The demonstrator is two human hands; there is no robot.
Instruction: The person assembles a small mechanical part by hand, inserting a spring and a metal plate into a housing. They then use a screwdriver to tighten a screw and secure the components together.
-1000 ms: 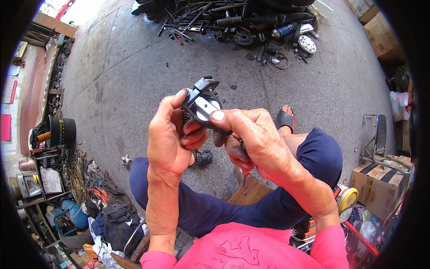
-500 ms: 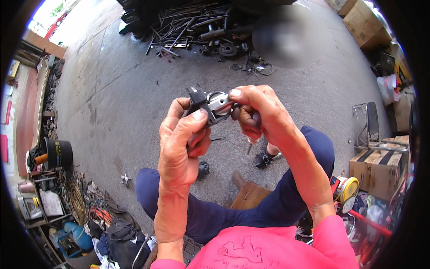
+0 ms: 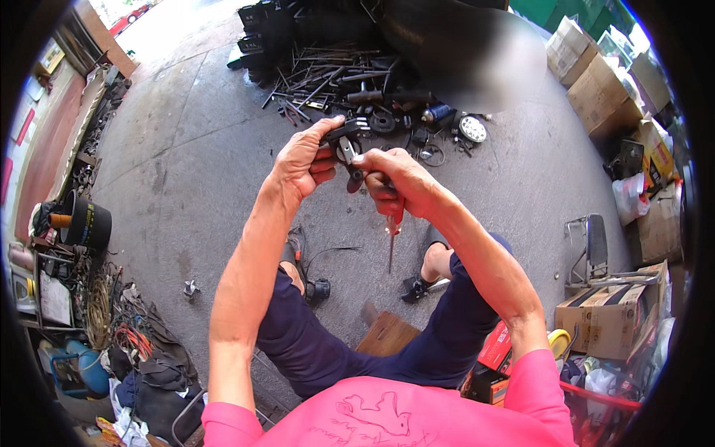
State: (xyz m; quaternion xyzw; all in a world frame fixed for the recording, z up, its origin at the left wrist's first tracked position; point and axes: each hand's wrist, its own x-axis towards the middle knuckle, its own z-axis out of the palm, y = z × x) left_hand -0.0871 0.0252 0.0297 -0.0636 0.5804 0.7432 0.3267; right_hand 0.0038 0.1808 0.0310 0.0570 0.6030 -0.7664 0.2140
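My left hand (image 3: 304, 162) is closed round a small black and silver mechanical part (image 3: 347, 148), with its thumb along the top. At the other side of the part, my right hand (image 3: 396, 179) presses its thumb against the metal. A screwdriver (image 3: 398, 214) with a red handle is gripped in the curled fingers of that same hand, its thin shaft pointing down toward the ground. Both hands are raised in front of my knees. The fingers hide some of the part, so its exact kind does not show.
A pile of metal rods (image 3: 335, 74) lies ahead on the concrete floor, with a round perforated disc (image 3: 473, 128) beside it. A wooden board (image 3: 387, 334) is between my legs. Cardboard boxes (image 3: 607, 316) and a chair (image 3: 593, 246) stand right; a black bucket (image 3: 91, 223) stands left.
Both hands have moved forward, farther from my body, still holding the part, which has turned. The screwdriver's red handle now shows more clearly. My view has shifted, bringing more of the far pile in.
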